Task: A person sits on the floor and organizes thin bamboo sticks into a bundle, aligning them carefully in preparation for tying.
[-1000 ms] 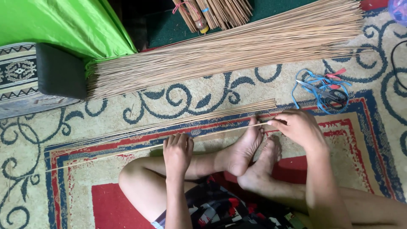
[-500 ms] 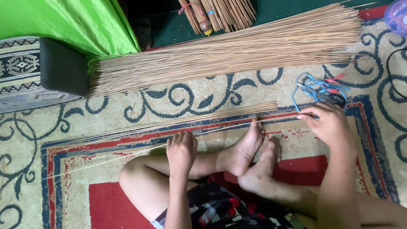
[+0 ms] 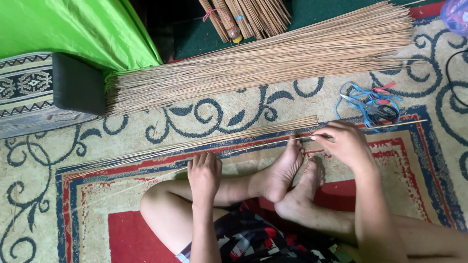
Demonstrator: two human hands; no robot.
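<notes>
I saw the right hand [image 3: 343, 143] pinching one thin stick [image 3: 273, 142] at its 9 o'clock; the stick crossed the toes. The left hand [image 3: 204, 173] pressed it with fingers flat. A loose stick row [image 3: 204, 141] lay at 12 o'clock, the big stick pile [image 3: 263, 68] beyond.

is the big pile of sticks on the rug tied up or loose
Loose. The big pile of sticks lies fanned out flat on the rug, with no band visible around it.
</notes>
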